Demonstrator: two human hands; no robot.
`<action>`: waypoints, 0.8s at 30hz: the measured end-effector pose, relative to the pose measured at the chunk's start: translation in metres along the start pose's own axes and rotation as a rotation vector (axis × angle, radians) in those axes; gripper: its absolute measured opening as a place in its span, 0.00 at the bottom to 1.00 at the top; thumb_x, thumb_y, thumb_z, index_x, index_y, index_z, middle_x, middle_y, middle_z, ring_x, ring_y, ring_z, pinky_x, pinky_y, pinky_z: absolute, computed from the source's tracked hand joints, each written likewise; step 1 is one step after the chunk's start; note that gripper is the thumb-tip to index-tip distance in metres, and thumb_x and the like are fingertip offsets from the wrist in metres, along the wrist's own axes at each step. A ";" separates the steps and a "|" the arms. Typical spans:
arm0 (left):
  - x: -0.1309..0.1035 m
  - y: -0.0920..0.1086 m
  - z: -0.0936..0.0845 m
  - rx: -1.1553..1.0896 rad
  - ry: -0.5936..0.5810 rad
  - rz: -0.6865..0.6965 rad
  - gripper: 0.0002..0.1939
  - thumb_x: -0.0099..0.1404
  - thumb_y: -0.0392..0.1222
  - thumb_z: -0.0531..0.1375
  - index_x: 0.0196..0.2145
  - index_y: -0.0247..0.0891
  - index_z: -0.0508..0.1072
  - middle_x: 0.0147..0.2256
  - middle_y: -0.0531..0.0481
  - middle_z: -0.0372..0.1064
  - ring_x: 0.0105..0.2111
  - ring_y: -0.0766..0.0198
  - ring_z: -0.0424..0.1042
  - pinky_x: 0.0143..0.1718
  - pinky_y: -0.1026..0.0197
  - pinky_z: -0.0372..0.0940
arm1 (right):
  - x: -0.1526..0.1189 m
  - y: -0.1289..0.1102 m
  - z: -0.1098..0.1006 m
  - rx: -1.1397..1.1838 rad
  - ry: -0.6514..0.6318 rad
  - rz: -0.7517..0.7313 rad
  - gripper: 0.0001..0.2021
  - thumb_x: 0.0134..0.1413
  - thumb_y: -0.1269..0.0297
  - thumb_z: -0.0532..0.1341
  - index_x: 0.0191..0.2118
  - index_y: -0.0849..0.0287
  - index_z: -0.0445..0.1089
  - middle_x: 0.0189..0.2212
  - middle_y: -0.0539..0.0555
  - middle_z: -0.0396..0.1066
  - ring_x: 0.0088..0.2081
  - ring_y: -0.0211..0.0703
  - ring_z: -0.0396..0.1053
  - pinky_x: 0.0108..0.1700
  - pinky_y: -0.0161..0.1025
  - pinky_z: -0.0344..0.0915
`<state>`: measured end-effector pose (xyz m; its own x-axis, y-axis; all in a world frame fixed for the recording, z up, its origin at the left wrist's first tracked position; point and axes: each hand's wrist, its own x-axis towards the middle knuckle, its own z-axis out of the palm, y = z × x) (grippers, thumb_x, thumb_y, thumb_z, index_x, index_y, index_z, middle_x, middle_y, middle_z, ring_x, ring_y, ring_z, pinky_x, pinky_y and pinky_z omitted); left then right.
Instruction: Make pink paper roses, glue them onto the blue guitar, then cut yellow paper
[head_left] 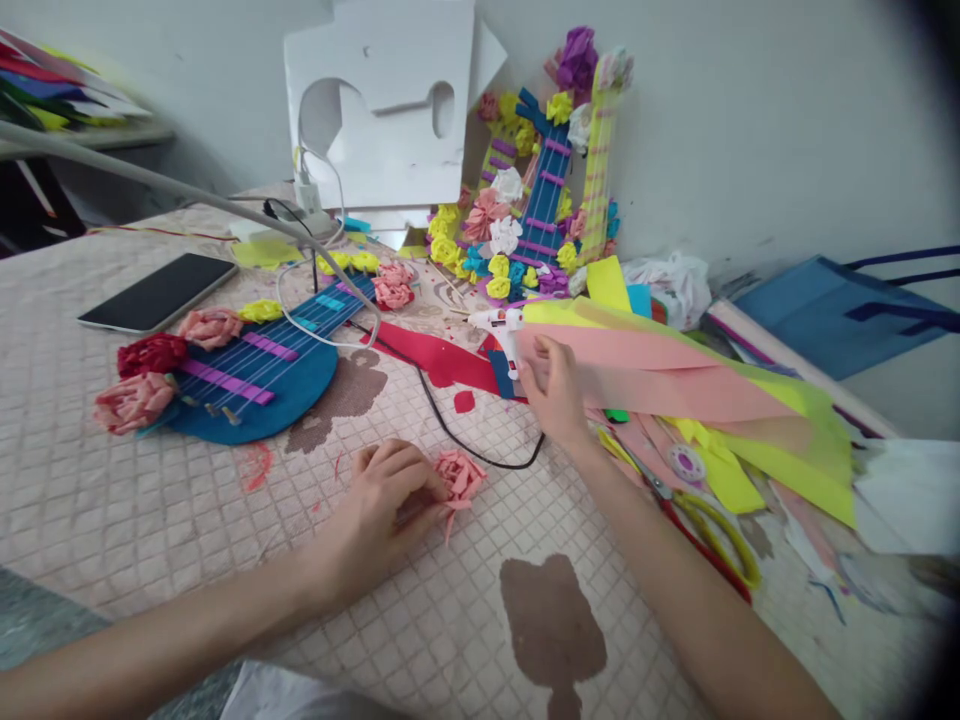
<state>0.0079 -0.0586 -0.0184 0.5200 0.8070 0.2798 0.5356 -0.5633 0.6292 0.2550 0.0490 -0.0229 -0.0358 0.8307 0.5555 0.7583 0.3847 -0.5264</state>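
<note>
My left hand (394, 495) is closed on the lower left edge of a pink paper flower (459, 477), just above the quilted table cover. Beside the handle of a white glue gun (501, 325) is my right hand (556, 395), its thumb and forefinger apart. Whether those fingers touch the handle I cannot make out. The gun's nozzle points left, over a strip of red paper (442, 357). To the left lies a blue toy guitar (262, 385) with purple bars, strings and pink, red and yellow paper flowers along its far side.
Scissors (701, 530) and a ribbon spool (685, 462) lie right of my right forearm, near pink and yellow crepe paper (675, 365). A black cable (450, 430) crosses the middle. A phone (161, 292) lies at left; decorated guitars (544, 190) lean against the wall.
</note>
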 end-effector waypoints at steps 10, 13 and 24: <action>0.000 0.002 0.002 0.021 0.010 -0.011 0.05 0.65 0.42 0.58 0.33 0.40 0.71 0.34 0.52 0.70 0.40 0.61 0.64 0.43 0.55 0.54 | -0.090 -0.085 -0.030 0.251 -0.338 0.028 0.22 0.54 0.67 0.58 0.55 0.54 0.58 0.52 0.58 0.61 0.55 0.49 0.59 0.56 0.51 0.59; 0.000 0.002 0.003 0.030 0.024 -0.009 0.05 0.65 0.43 0.58 0.33 0.40 0.71 0.34 0.52 0.70 0.40 0.61 0.64 0.43 0.55 0.53 | -0.094 -0.084 -0.028 0.264 -0.363 0.016 0.24 0.52 0.68 0.60 0.55 0.54 0.58 0.52 0.58 0.60 0.57 0.51 0.56 0.58 0.53 0.56; 0.001 0.000 0.007 0.031 0.047 -0.024 0.03 0.63 0.41 0.60 0.34 0.41 0.69 0.34 0.52 0.68 0.40 0.60 0.64 0.42 0.54 0.57 | -0.092 -0.082 -0.023 0.239 -0.378 -0.022 0.20 0.51 0.74 0.59 0.50 0.56 0.63 0.45 0.56 0.66 0.51 0.49 0.60 0.54 0.50 0.60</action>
<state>0.0127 -0.0587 -0.0231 0.4755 0.8274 0.2987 0.5681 -0.5481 0.6139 0.2112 -0.0683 -0.0154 -0.3195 0.8928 0.3176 0.5841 0.4495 -0.6758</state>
